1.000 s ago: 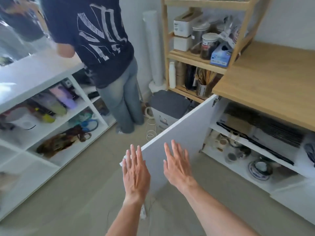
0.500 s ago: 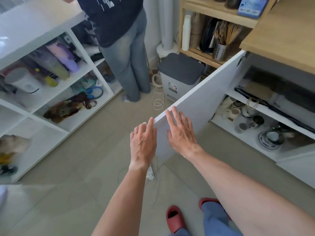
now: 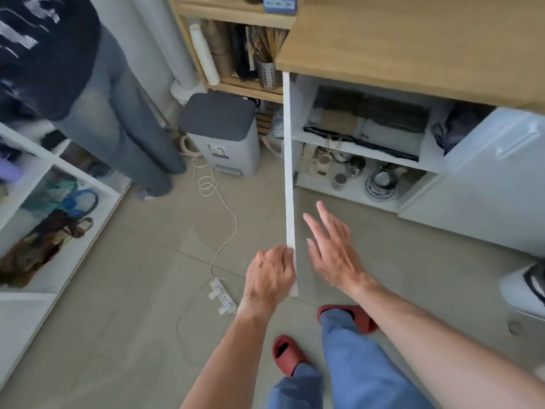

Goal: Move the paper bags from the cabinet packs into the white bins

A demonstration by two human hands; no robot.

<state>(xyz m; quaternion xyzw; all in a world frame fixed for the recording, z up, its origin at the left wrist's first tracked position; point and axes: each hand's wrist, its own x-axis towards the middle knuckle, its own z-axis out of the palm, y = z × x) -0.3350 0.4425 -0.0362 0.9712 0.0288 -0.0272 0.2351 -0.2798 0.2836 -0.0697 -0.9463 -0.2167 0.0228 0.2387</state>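
Left hand [image 3: 269, 276] gripping edge-on cabinet door [image 3: 289, 178], right hand [image 3: 333, 249] spread beside it, shelf packs [image 3: 365, 119] blurred

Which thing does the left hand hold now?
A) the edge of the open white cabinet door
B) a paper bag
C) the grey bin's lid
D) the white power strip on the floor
A: the left hand is closed around the outer edge of the open cabinet door; the right hand is open beside it.
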